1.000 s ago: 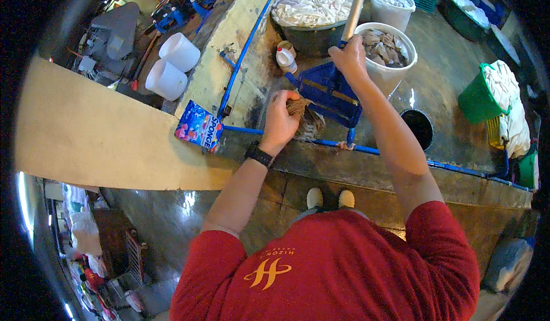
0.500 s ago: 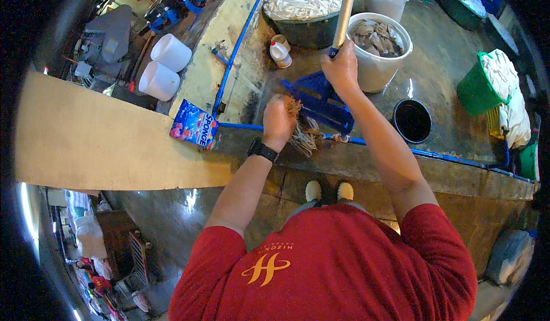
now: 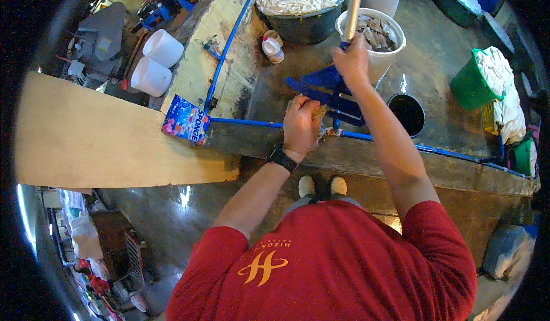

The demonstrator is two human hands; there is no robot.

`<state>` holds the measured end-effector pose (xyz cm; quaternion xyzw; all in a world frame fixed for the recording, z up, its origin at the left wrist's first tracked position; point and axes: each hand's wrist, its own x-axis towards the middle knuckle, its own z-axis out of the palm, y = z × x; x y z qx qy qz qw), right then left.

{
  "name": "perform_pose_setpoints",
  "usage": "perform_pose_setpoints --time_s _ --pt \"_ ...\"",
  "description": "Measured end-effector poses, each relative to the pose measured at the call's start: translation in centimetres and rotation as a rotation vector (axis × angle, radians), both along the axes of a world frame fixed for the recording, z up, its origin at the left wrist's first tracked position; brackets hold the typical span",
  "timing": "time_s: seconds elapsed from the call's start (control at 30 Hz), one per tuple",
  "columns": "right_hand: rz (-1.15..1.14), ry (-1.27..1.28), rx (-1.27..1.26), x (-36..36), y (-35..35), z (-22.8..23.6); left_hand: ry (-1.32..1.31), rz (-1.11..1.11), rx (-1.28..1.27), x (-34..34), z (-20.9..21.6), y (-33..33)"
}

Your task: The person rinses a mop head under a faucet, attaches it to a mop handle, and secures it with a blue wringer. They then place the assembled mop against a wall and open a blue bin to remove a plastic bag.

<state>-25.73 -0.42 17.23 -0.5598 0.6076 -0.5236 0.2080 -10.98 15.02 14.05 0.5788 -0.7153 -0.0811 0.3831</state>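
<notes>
In my right hand (image 3: pixel 352 64) is the lower end of a mop's pale wooden handle (image 3: pixel 354 13), the fingers wrapped round it just above the blue plastic mop head (image 3: pixel 327 87). The mop is tilted, its head low over the concrete ledge. My left hand (image 3: pixel 301 124) is closed on a bunch of brownish mop strands (image 3: pixel 319 113) beside the blue frame. Most of that bunch is hidden behind the fingers. Just right of the mop head stands a black bucket (image 3: pixel 405 116) with a dark inside.
Behind the mop stand a white bucket (image 3: pixel 375 62) of brownish cloths, a dark tub (image 3: pixel 306 28) of white linen and a white bottle (image 3: pixel 272 50). A blue pipe (image 3: pixel 246 122) runs along the ledge. A blue packet (image 3: pixel 186 120) lies left; a green basket (image 3: pixel 478 83) with linen stands right.
My left hand has shifted right and slightly up, with the strands now largely covered by it. The mop and my right hand have moved slightly right. The whole view has shifted a little.
</notes>
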Motion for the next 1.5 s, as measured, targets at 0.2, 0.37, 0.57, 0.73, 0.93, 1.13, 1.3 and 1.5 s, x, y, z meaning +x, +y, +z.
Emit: perform_pose_setpoints --time_s 0.2,0.37,0.57,0.73,0.93,1.13,1.3,1.5 --pt "0.079 -0.211 -0.054 -5.7 -1.1 -2.1 0.183 -0.249 0.029 0.1 -0.8 4.9" --pt "0.072 -0.454 -0.053 -8.4 1.1 -1.7 0.914 0.096 0.417 2.3 -5.0 5.1" --pt "0.04 -0.601 -0.046 -11.3 3.4 0.8 1.283 -0.049 0.658 2.0 -5.3 1.5" --pt "0.0 -0.6 -0.038 -13.0 5.1 1.6 1.108 -0.268 0.906 1.1 -1.7 -2.3" --pt "0.017 -0.542 0.002 -15.2 7.4 2.4 0.374 -0.379 1.111 2.7 -1.3 -5.7" --pt "-0.007 -0.473 0.0 -14.9 8.4 1.8 0.209 -0.403 0.318 0.5 -2.1 -4.2" --pt "0.062 -0.499 -0.019 -14.3 7.6 1.4 0.53 -0.816 0.726 -0.8 0.8 -4.4" --pt "-0.064 -0.268 0.007 -13.4 5.6 0.3 0.275 -0.668 0.678 -1.5 2.5 -4.2"
